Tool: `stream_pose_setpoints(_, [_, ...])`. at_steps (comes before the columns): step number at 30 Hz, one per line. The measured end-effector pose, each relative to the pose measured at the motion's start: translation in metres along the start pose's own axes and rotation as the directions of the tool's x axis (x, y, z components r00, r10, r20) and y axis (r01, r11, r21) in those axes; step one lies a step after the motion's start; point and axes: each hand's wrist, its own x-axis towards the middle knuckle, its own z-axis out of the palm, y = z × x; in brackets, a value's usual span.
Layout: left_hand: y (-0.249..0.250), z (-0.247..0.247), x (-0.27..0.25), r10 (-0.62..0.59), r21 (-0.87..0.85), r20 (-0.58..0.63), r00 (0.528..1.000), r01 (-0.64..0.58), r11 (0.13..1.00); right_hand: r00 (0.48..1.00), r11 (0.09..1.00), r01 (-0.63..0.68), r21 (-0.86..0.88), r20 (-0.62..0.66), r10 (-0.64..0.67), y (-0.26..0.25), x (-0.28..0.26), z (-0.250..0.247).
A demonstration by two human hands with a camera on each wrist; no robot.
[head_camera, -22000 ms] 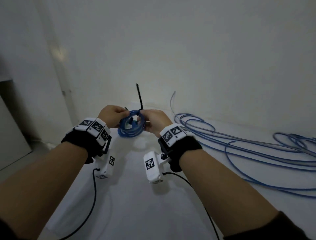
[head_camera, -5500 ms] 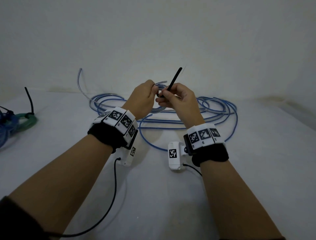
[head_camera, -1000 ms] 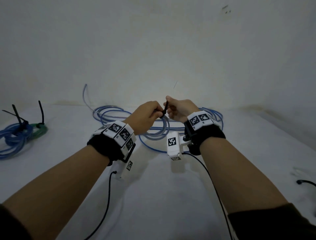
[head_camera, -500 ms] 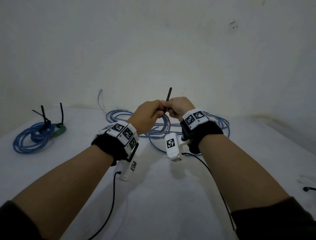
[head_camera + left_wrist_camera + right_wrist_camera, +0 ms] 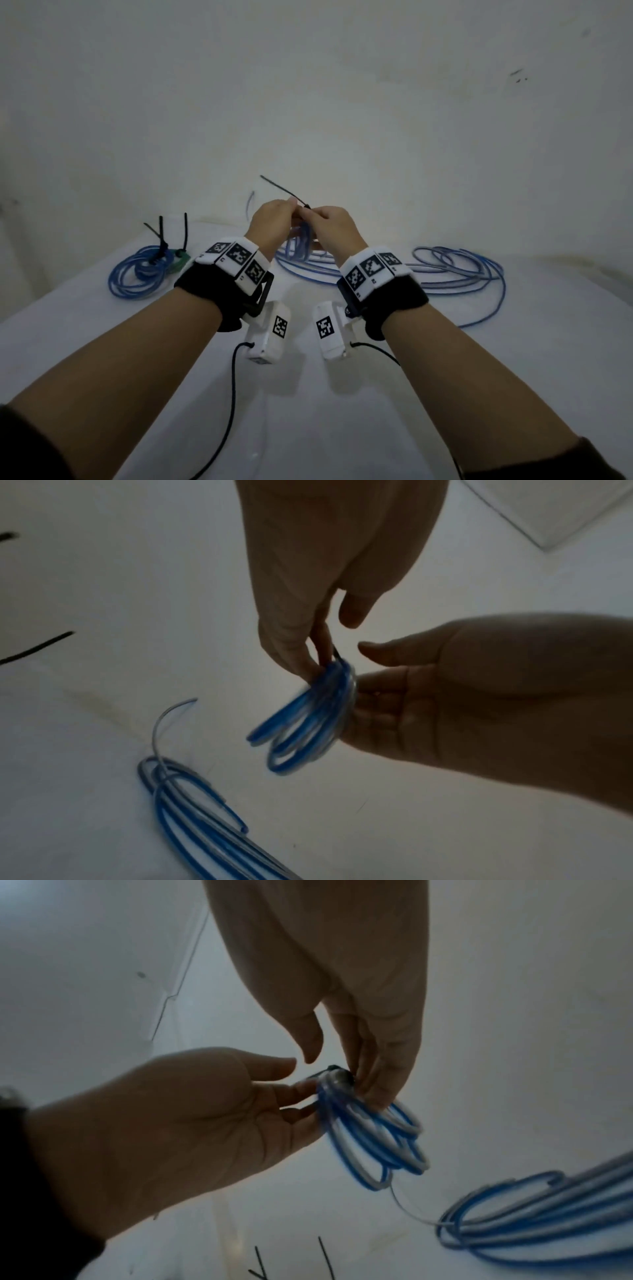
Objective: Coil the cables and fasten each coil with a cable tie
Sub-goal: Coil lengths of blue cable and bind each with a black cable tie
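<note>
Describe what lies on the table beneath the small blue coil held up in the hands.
Beneath the small coil lies the white table, with loose blue cable beside it. The hands hide the table behind them.

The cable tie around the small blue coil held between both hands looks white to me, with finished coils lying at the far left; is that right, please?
Not quite: the cable tie is black, not white, as the head view shows. The rest holds: both hands, left and right, hold the small blue coil, and the finished coils lie at the far left.
</note>
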Motion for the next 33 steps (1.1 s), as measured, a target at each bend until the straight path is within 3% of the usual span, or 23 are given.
stream_pose_setpoints(2, [0.0, -0.014, -0.003, -0.001, 0.007, 0.031, 1.0, 0.001, 1.0, 1.0, 0.999, -0.009, 0.049, 0.022, 0.008, 0.0, 0.0, 0.011])
stream_pose_setpoints(6, [-0.012, -0.061, -0.003, 0.207, 0.46, -0.034, 0.978, -0.168, 0.872, 0.985, 0.932, -0.147, 0.332, 0.138, 0.106, -0.004, -0.006, 0.036])
stream_pose_setpoints(10, [-0.021, -0.107, -0.004, 0.086, 0.518, 0.037, 0.996, -0.093, 0.85, 0.941, 0.818, -0.299, 0.491, 0.292, 0.169, -0.014, -0.012, 0.072])
stream_pose_setpoints(13, [-0.024, -0.141, -0.006, 0.106, 0.539, -0.004, 0.994, -0.087, 0.838, 0.927, 0.782, -0.347, 0.518, 0.315, 0.203, -0.02, -0.015, 0.101])
stream_pose_setpoints(15, [-0.027, -0.166, -0.007, 0.106, 0.569, -0.053, 0.993, -0.057, 0.82, 0.905, 0.83, -0.377, 0.411, 0.356, 0.235, -0.024, -0.017, 0.123])
stream_pose_setpoints(19, [-0.036, -0.213, -0.002, 0.08, 0.715, -0.179, 0.981, 0.074, 0.696, 0.875, 0.951, -0.288, 0.116, 0.436, 0.212, -0.021, -0.017, 0.166])
stream_pose_setpoints(27, [-0.06, -0.259, 0.005, -0.085, 0.808, -0.263, 0.961, 0.268, 0.526, 0.854, 0.966, -0.201, -0.162, 0.455, 0.254, -0.01, -0.005, 0.237])
stream_pose_setpoints(30, [-0.064, -0.263, 0.008, -0.143, 0.817, -0.24, 0.96, 0.279, 0.504, 0.838, 0.939, -0.119, -0.322, 0.474, 0.269, -0.002, 0.001, 0.247])
stream_pose_setpoints(33, [-0.061, -0.263, 0.012, -0.1, 0.787, -0.287, 0.953, 0.295, 0.542, 0.832, 0.934, -0.136, -0.329, 0.474, 0.288, 0.004, 0.005, 0.25])
